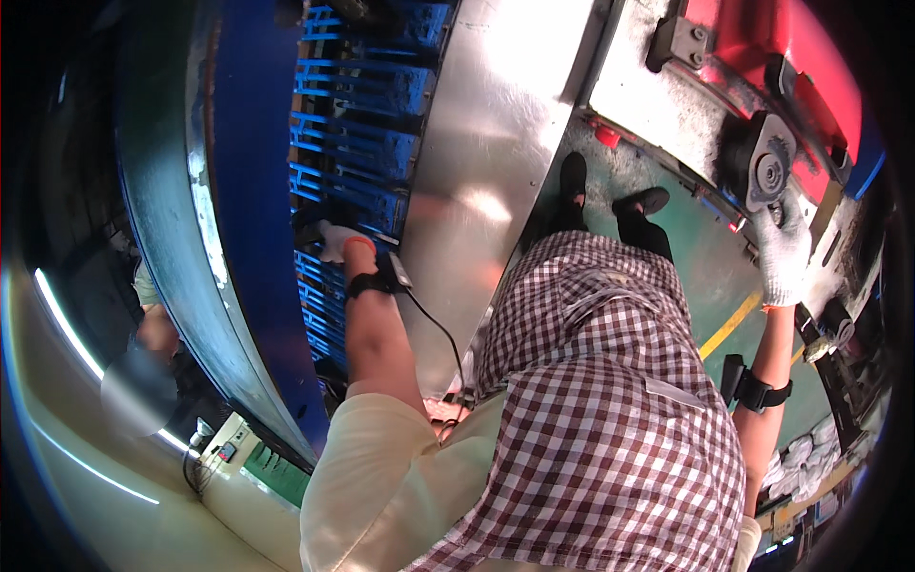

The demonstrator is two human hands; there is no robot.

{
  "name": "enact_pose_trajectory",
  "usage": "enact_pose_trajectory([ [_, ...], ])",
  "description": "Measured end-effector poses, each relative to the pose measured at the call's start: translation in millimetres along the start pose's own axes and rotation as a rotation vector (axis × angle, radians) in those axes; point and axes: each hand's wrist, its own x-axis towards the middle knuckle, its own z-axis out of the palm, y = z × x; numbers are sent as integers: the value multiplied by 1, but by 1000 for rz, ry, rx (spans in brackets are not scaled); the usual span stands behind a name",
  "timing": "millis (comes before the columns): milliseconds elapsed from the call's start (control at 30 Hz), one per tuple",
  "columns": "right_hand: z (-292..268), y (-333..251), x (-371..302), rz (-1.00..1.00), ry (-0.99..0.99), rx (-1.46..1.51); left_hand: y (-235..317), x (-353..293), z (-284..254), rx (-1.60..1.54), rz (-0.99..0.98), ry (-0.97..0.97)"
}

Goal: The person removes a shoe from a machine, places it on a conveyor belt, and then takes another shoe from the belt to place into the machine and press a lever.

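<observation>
My right hand (783, 250), in a white knit glove, is closed on the lower end of a dark grey flat part (768, 164) with a round, ringed boss. This part is beside the red machine housing (801, 71); I cannot tell whether they touch. On the other side, my left hand (341, 242), gloved in white with an orange cuff, reaches to the blue slatted rack (357, 157). Its fingers close around a dark object (308, 229) whose kind I cannot make out. Both forearms wear black straps with small devices.
A shiny metal sheet surface (477, 143) runs between the rack and the machine. Left of the rack rises a blue panel (253, 191). Another person (152, 329) is at the far left. White cloth or gloves (805, 462) lie piled at the lower right.
</observation>
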Motion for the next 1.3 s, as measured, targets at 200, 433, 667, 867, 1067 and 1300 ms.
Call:
enact_pose_trajectory([
  [200,1,5,15,-33,-8,-37,40,308,-44,107,146,-1722],
  [433,-3,-16,-4,-39,111,-163,-6,203,-21,-221,-334,-860],
  [667,-4,-32,-7,75,41,-175,-29,84,-63,-623,-429,-781],
  [867,-3,-36,-7,-29,46,-98,-24,-59,-56,-404,-329,-1221],
  [1067,4,-34,-8,-179,-41,75,-1,-165,-45,-379,-263,-1724],
  [1300,-24,-77,-42,-492,-173,597,63,-288,-56,-334,-442,-2249],
])
